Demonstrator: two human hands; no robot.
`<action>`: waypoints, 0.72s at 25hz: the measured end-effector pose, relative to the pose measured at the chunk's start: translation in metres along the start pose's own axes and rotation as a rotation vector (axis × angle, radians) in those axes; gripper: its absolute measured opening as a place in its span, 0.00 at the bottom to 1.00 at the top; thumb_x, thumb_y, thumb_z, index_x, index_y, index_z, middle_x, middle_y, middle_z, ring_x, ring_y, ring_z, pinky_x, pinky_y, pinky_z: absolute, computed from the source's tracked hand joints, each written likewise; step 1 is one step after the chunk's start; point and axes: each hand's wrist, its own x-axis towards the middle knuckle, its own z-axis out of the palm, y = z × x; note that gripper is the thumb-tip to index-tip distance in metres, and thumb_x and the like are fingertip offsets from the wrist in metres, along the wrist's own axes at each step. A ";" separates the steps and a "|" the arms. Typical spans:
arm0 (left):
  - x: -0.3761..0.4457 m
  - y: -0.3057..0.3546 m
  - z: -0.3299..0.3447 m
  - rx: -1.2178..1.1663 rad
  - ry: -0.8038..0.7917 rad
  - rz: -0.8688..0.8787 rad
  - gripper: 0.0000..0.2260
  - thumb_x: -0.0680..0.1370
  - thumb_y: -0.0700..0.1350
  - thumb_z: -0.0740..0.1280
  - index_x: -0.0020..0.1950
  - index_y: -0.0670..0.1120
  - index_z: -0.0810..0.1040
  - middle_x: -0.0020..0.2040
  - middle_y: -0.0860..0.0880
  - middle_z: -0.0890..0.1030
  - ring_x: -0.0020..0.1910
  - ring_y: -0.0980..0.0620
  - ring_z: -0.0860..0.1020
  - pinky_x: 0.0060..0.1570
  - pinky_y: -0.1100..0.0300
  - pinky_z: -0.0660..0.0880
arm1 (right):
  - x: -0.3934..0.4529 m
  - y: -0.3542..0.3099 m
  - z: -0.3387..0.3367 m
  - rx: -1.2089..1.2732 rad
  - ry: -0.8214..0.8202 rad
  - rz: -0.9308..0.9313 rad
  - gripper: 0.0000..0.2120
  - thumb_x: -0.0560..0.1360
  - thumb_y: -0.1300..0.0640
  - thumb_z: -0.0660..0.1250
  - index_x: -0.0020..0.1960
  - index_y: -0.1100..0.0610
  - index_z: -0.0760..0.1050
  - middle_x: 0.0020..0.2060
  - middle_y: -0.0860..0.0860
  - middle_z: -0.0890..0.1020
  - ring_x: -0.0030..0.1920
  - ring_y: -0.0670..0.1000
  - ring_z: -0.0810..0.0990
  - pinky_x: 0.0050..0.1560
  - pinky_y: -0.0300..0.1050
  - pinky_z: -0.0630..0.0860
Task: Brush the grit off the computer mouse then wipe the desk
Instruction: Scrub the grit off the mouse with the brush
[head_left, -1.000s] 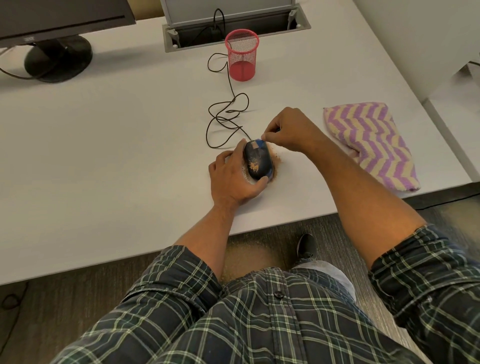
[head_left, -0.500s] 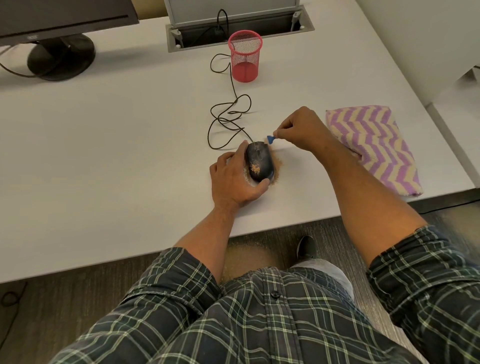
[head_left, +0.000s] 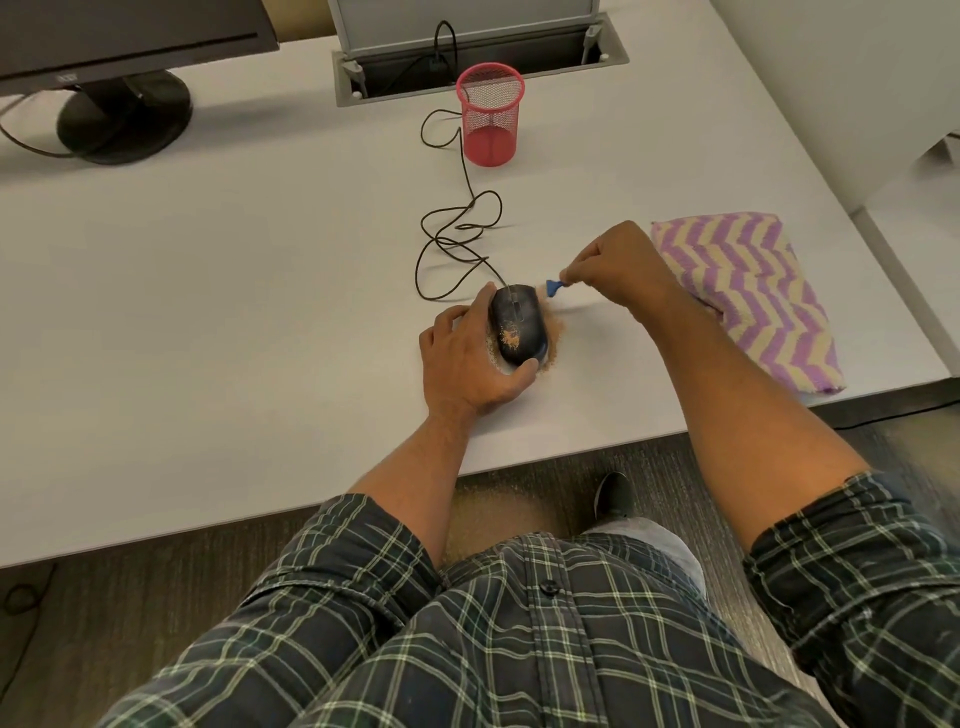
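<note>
Gripping mouse (head_left: 517, 325) with left hand (head_left: 467, 358), long axis pointing away; right hand (head_left: 615, 267) pinching blue brush (head_left: 554, 287) beside.

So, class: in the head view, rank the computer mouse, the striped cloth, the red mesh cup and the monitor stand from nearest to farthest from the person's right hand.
From the right hand:
1. Computer mouse, just to its left, held by the left hand.
2. Striped cloth, to its right.
3. Red mesh cup, at the back.
4. Monitor stand, far back left.
</note>
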 end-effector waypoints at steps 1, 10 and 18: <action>0.000 0.000 0.000 0.002 -0.001 0.001 0.47 0.65 0.70 0.68 0.81 0.55 0.60 0.71 0.50 0.75 0.69 0.48 0.69 0.65 0.50 0.65 | -0.001 -0.002 -0.001 0.028 -0.019 -0.004 0.08 0.69 0.58 0.77 0.44 0.62 0.85 0.37 0.53 0.81 0.36 0.50 0.75 0.31 0.38 0.69; -0.001 0.000 0.000 0.003 -0.004 0.001 0.47 0.66 0.70 0.68 0.81 0.55 0.60 0.71 0.50 0.75 0.69 0.48 0.69 0.65 0.49 0.66 | 0.001 -0.007 0.008 -0.016 -0.006 -0.104 0.08 0.71 0.57 0.76 0.47 0.61 0.86 0.41 0.52 0.85 0.38 0.46 0.79 0.38 0.37 0.72; -0.001 0.001 -0.002 -0.005 -0.008 -0.002 0.47 0.66 0.69 0.69 0.82 0.54 0.60 0.72 0.52 0.74 0.70 0.48 0.68 0.66 0.50 0.64 | 0.010 -0.021 0.009 -0.107 -0.028 -0.192 0.08 0.73 0.57 0.74 0.48 0.60 0.86 0.36 0.46 0.85 0.31 0.42 0.75 0.33 0.35 0.68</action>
